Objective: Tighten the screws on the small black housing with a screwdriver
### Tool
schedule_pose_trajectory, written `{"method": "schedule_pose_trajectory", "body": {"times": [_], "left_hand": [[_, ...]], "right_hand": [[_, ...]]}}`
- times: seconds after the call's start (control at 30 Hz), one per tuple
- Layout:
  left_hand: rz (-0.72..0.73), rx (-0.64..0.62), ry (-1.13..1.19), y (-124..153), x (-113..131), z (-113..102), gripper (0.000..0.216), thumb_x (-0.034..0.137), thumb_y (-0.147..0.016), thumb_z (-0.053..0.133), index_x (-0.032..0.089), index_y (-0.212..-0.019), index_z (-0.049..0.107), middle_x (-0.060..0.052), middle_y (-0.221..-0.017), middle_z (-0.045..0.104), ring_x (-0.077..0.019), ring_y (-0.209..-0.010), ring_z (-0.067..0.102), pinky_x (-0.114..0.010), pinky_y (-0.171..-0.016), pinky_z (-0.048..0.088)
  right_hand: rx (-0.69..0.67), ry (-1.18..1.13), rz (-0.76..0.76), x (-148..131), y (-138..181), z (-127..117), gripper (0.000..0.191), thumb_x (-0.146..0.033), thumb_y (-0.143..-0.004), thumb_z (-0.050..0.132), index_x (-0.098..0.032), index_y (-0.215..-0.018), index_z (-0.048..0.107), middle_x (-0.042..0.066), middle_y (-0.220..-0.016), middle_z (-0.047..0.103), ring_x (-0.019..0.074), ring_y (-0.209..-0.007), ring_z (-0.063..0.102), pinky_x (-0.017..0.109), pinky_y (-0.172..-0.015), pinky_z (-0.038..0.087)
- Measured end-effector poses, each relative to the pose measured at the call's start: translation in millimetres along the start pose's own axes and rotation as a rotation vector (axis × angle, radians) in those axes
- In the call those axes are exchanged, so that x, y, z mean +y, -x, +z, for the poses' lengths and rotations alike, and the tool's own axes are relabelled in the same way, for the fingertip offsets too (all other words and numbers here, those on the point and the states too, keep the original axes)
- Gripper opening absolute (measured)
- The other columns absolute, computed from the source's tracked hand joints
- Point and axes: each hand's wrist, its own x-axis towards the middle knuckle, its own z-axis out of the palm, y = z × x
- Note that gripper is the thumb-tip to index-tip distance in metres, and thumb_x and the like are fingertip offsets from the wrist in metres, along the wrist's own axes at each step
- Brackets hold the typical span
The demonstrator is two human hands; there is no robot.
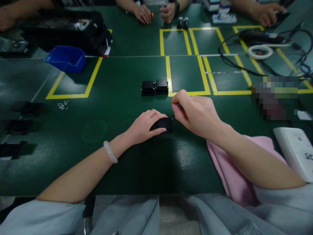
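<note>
A small black box (165,124) lies on the green table, steadied by my left hand (149,125), whose fingers are closed around its far and near sides. To the right of it, my right hand (193,111) is closed in a fist on what looks like a small screwdriver (173,116). Its thin dark shaft points at the box's right edge, while most of the handle is hidden in the fist. Just beyond my hands sit two similar black boxes (155,87), side by side, with small shiny bits at their ends.
Small silvery screws (63,105) lie left, below a blue bin (66,59) and black crate (66,32). Blurred black parts (18,126) line the left edge. Right are a pink cloth (220,156), a white case (293,150) and cables (223,54). Co-workers' hands (143,13) are across the table.
</note>
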Motion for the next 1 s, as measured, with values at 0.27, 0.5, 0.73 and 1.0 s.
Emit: {"method": "schedule_pose_trajectory", "body": {"times": [0.27,0.5,0.73,1.0], "left_hand": [[-0.011,-0.002,-0.004,0.3,-1.8,1.6,0.048,0.056,-0.098,0.045,0.020,-0.128,0.051,-0.010,-0.122,0.056,-0.0264,-0.110,0.052,-0.042,-0.098,0.041],[-0.004,-0.007,0.015,-0.6,-0.6,0.4,0.047,0.055,-0.098,0.045,0.020,-0.129,0.052,-0.009,-0.121,0.057,-0.0253,-0.110,0.052,-0.041,-0.098,0.041],[-0.005,-0.010,0.011,-0.8,-0.9,0.3,0.049,0.056,-0.098,0.044,0.020,-0.130,0.051,-0.010,-0.122,0.058,-0.0259,-0.111,0.052,-0.041,-0.097,0.040],[0.014,0.001,0.009,-1.8,-0.7,0.7,0.048,0.055,-0.098,0.045,0.019,-0.130,0.051,-0.009,-0.121,0.058,-0.0250,-0.110,0.052,-0.039,-0.095,0.041]], "right_hand": [[0.012,0.016,-0.017,-0.1,2.2,3.6,0.036,-0.035,-0.101,0.031,-0.016,-0.089,0.058,-0.001,-0.063,0.060,0.0101,-0.054,0.051,0.027,-0.055,0.026],[0.068,0.021,-0.041,1.9,2.2,2.2,0.026,-0.026,-0.099,0.035,-0.016,-0.089,0.057,-0.001,-0.065,0.060,0.0096,-0.055,0.051,0.026,-0.055,0.027],[0.053,0.043,-0.010,1.9,2.2,0.4,0.034,-0.033,-0.100,0.033,-0.017,-0.085,0.058,-0.001,-0.060,0.059,0.0100,-0.052,0.050,0.026,-0.055,0.026],[0.068,0.030,-0.026,4.4,4.8,2.1,0.034,-0.035,-0.100,0.035,-0.017,-0.084,0.059,-0.001,-0.062,0.059,0.0102,-0.055,0.052,0.026,-0.056,0.028]]}}
